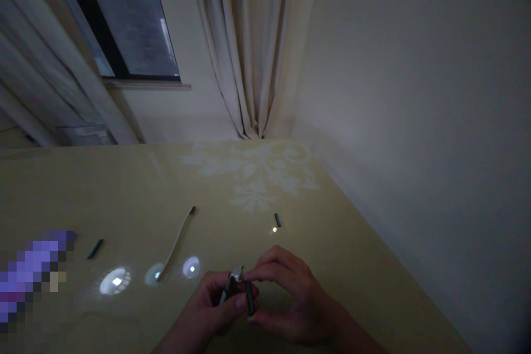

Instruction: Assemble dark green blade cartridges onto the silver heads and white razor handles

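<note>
Fingers (215,281) of the left hand (203,307) grip a silvery object (237,274). The right hand (299,300) pinches a dark strip (249,298); another strip (277,220) lies beyond.

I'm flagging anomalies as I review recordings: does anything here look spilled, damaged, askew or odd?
The purple shape at the picture's left edge looks odd: coarse pixel blocks cover it, so its identity and condition can't be judged. No spill or obvious damage shows around the left hand or right hand.
</note>
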Demonstrator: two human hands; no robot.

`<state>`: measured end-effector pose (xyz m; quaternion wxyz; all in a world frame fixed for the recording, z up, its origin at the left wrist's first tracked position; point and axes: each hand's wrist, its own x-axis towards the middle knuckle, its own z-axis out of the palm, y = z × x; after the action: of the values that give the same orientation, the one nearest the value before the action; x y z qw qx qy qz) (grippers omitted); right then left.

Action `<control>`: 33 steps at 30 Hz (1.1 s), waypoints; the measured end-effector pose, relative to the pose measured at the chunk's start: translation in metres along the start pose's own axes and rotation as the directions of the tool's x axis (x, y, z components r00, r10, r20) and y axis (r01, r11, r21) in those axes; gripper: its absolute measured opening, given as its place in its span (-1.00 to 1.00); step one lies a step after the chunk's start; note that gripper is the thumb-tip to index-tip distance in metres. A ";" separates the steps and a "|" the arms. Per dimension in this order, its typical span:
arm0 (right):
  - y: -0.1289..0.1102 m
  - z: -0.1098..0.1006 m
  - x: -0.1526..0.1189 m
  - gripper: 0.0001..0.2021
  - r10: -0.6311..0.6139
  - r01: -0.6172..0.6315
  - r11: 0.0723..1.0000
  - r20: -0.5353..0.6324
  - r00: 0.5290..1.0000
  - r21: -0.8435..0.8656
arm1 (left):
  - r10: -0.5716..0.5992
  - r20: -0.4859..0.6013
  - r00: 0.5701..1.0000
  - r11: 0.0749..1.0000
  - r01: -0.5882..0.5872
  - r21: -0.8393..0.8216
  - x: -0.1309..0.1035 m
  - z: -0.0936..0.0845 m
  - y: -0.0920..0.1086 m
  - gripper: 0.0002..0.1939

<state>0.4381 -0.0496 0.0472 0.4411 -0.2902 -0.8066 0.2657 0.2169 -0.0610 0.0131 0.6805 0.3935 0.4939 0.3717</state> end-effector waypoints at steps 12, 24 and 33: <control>0.003 0.005 -0.001 -0.51 0.205 -0.152 0.934 -0.138 0.969 0.323 | 0.233 -0.016 0.972 0.972 -0.232 0.048 -0.003 -0.003 0.023 -0.37; 0.012 0.027 -0.003 -0.44 0.490 -0.347 0.301 0.168 0.856 0.888 | 0.120 0.261 0.958 0.992 -0.128 0.012 -0.009 0.004 0.014 -0.27; 0.009 0.035 -0.001 -0.47 0.528 -0.354 0.190 0.208 0.823 0.916 | 0.142 0.215 0.966 0.990 -0.144 -0.004 -0.008 0.009 0.000 -0.29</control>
<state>0.4109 -0.0506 0.0243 0.4890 -0.2242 -0.3509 0.7664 0.2238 -0.0697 0.0181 0.6990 0.4699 0.3899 0.3721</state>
